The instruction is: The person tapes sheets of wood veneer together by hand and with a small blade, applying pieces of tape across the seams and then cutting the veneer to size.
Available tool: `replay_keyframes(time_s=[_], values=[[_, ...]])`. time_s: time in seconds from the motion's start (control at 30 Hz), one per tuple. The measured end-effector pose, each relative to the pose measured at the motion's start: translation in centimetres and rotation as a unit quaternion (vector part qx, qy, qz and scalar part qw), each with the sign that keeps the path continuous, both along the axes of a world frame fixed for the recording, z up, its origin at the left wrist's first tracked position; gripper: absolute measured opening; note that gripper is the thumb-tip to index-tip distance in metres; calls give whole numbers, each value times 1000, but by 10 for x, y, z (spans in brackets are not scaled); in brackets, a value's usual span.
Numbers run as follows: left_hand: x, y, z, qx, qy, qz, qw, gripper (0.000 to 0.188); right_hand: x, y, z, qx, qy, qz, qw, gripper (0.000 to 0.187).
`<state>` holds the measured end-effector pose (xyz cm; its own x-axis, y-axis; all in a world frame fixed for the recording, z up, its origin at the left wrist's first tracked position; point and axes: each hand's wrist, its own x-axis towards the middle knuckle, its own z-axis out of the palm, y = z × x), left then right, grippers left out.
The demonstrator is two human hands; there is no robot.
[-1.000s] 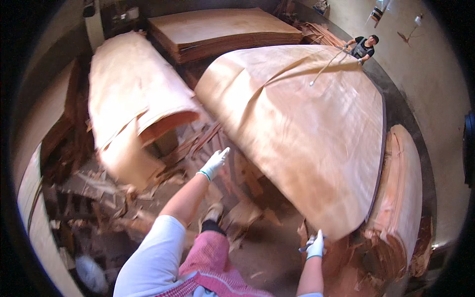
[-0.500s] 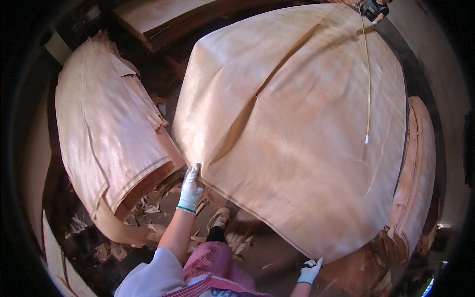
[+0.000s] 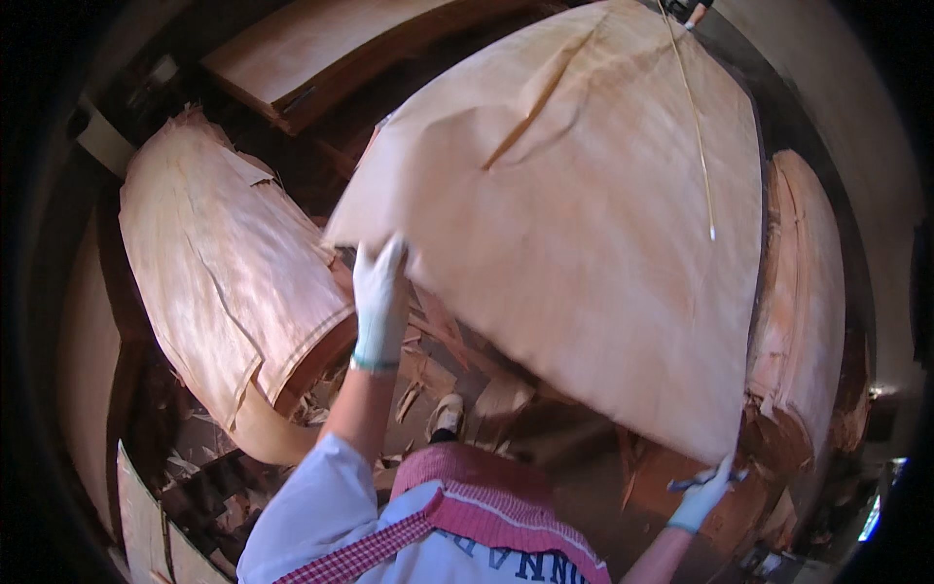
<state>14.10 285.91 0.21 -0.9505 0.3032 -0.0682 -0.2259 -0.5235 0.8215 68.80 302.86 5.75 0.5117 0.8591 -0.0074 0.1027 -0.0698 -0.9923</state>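
Note:
A large thin sheet of pale wood veneer [image 3: 584, 214] hangs in the air in front of me, bowed and creased near its top. My left hand [image 3: 377, 292], in a white glove, grips its near left corner. My right hand [image 3: 705, 492], also gloved, grips the sheet's lower right corner. A thin split runs down the sheet's right side. At the far top edge another person's hand [image 3: 695, 14] holds the opposite end.
A stack of veneer sheets [image 3: 224, 282] lies to my left, another stack [image 3: 803, 292] to the right, and a third pile [image 3: 311, 49] at the back. Broken veneer scraps [image 3: 457, 370] cover the floor around my shoe [image 3: 446, 417].
The sheet has been lifted and drawn closer to me, filling more of the view. My left hand went from reaching out to gripping its corner; my right hand stays on the lower right corner.

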Motion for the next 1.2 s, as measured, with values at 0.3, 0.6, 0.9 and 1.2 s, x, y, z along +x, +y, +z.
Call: replay_keyframes(time_s=[0.3, 0.6, 0.9, 1.2], values=[[-39, 95, 103, -65, 105, -65, 990, 13, 24, 104, 45, 100, 67, -1, 993, 23], [-28, 183, -80, -79, -9, -65, 995, 11, 50, 147, -106, -83, 172, -31, 981, 16], [-50, 179, -167, -251, -86, -138, 954, 29, 42, 229, -206, -206, 267, 50, 940, 16], [167, -79, -257, -178, -225, -181, 941, 18, 39, 234, -222, -285, 301, 71, 907, 18]])
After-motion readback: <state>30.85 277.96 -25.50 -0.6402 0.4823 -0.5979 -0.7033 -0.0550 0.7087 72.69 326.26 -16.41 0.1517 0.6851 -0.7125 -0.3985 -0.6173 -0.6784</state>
